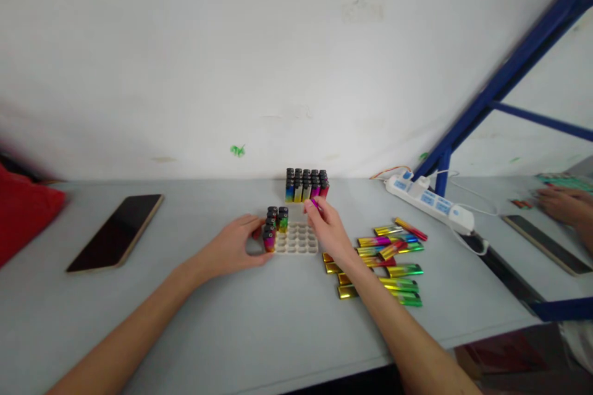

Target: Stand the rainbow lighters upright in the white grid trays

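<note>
A white tray (296,239) with rows of round holes lies on the grey table. Black-topped, lighter-like pieces (269,237) in shiny coloured casings stand upright in its left rows. My left hand (236,244) curves around the tray's left side, thumb at the near corner and fingers by the upright pieces. Above the tray's right part, my right hand (327,225) is closed in a pinch on a small purple lighter casing (315,202), mostly hidden by the fingers. To its right, several shiny casings (403,270) in gold, green, red and purple lie in a loose pile, partly under my right forearm.
Behind the tray, a block of upright lighters (306,185) stands near the wall. A phone (118,231) and a red bag (23,213) are at left. At right are a white power strip (428,202), a blue metal frame (486,99), another phone (546,244) and another person's hand (565,205).
</note>
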Tool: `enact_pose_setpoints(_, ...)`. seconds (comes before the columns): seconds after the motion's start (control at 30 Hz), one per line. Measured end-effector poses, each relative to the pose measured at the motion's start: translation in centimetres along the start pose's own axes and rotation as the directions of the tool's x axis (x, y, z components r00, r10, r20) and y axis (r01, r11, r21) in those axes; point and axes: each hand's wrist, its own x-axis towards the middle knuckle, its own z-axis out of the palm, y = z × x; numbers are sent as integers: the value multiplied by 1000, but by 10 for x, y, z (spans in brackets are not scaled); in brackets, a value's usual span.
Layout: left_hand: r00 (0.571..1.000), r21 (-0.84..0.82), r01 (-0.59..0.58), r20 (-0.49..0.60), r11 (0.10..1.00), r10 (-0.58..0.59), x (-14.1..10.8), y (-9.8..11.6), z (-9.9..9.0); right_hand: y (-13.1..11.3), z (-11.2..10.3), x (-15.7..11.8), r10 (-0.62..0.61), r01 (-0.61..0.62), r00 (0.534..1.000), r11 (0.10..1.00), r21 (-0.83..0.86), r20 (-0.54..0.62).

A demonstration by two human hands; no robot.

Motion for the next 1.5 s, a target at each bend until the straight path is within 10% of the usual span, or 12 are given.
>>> enact_pose_setpoints(1.13,1000,-26,-14,-4,1000,14,-1,0,2,5,6,-9,-165,156,986,922,-355,6)
enact_pose_setpoints(1.5,1000,-24,-27,-9,999,27,-2,-3,4,-1,-5,-11,-328,395,919,745,-538,221)
